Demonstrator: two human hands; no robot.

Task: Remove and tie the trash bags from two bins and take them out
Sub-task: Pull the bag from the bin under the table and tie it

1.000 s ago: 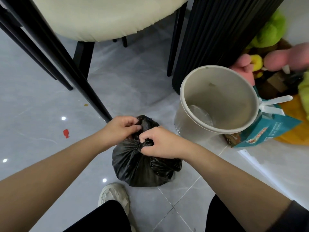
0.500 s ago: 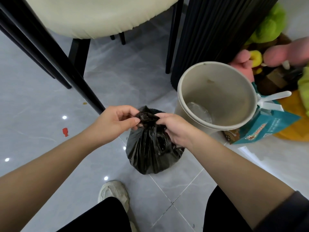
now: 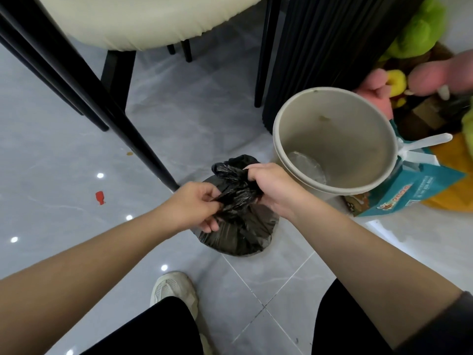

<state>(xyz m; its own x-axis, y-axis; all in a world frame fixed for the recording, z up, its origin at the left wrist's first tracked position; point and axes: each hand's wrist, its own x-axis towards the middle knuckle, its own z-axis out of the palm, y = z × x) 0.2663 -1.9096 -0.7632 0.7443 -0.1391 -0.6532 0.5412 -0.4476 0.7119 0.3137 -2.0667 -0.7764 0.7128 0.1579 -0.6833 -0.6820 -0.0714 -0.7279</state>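
A full black trash bag (image 3: 243, 234) sits on the grey tiled floor in front of me. My left hand (image 3: 194, 208) pinches one flap of its gathered top from the left. My right hand (image 3: 271, 187) grips the other bunched flap from the right, with a loose end sticking up behind it. Just to the right stands a round beige bin (image 3: 335, 142) with no bag in it; something clear lies at its bottom.
A cream-seated chair with black legs (image 3: 84, 80) stands at the left and behind. A black ribbed column (image 3: 330, 44) rises behind the bin. Plush toys (image 3: 414, 34) and a teal box (image 3: 409, 190) crowd the right. My shoe (image 3: 174, 290) is below the bag.
My hands went from pressing the bag's top together to holding its two flaps apart. The bag's neck has been drawn tighter and one loose end now pokes up behind my right hand.
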